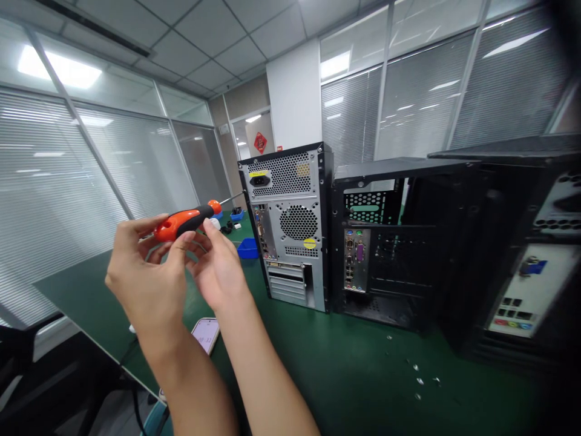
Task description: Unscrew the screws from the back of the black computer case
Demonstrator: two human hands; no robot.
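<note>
A screwdriver with an orange and black handle is held level between my two hands. My left hand is closed round the rear of the handle. My right hand grips lower down near its front, thumb against the black part; some fingers are hidden behind. The metal shaft reaches the upper left rear edge of a computer case and its tip appears to touch there. This case stands upright, its silver back panel with fan grille and ports facing me.
Right of it stand a black computer case with an opening in its back and another dark case. Several screws lie on the green table. A phone lies below my wrists; a blue tray sits behind.
</note>
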